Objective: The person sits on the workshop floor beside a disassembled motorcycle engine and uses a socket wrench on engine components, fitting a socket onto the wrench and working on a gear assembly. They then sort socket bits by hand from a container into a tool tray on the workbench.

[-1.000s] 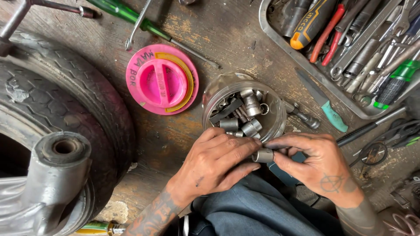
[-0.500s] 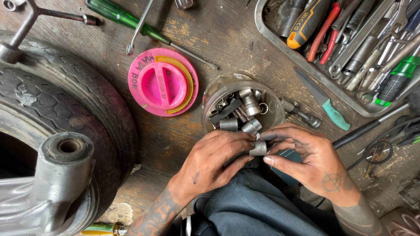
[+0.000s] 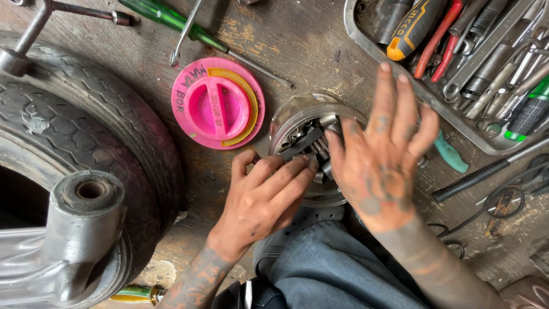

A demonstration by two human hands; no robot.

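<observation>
Clear round jar (image 3: 286, 123) of metal sockets (image 3: 311, 140) is sitting on the worn wooden floor (image 3: 309, 46), just ahead of the person's knee in jeans (image 3: 337, 269). Left hand (image 3: 266, 197) is resting at the jar's near rim, fingers curled narrow; can't tell if it's pinching anything. Right hand (image 3: 383, 154) is hovering over the jar, fingers spread wide, holding nothing. Pink lid (image 3: 217, 103) is lying just left of the jar, green screwdriver (image 3: 189, 28) beyond it. Metal tool tray (image 3: 366, 40) is sitting at right, tyre (image 3: 86, 126) at left
</observation>
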